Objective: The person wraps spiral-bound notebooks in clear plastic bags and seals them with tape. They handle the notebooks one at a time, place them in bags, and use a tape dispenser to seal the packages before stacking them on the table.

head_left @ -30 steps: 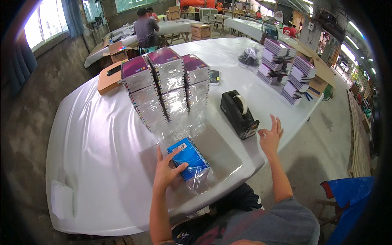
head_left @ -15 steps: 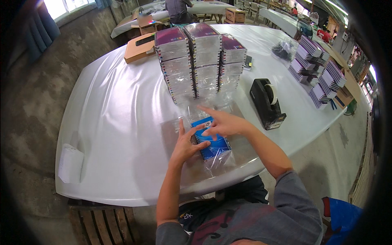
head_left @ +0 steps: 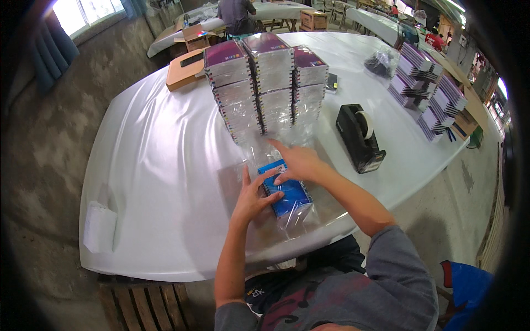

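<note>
A blue spiral-bound notebook (head_left: pixel 291 203) lies in front of me on a clear plastic sheet (head_left: pixel 234 179), and loose clear film shows at its near end. Spread over the notebook's left side is my left hand (head_left: pixel 253 197), its thumb and a finger resting on the cover, the others apart. My right hand (head_left: pixel 300 164) is over the notebook's far end, index finger stretched forward onto the clear film and thumb low near the cover. Nothing is visibly gripped in either hand. The right hand hides the notebook's far right corner.
Tall stacks of wrapped notebooks (head_left: pixel 276 71) stand just beyond my hands. A black tape dispenser (head_left: pixel 359 138) is to the right, with more notebook stacks (head_left: pixel 441 113) farther right. A white stack (head_left: pixel 100 227) sits at the left edge, a cardboard box (head_left: pixel 184 74) far left.
The whole view has shifted slightly. My right hand has moved a little left, its index finger still stretched out; my left hand stays on the notebook.
</note>
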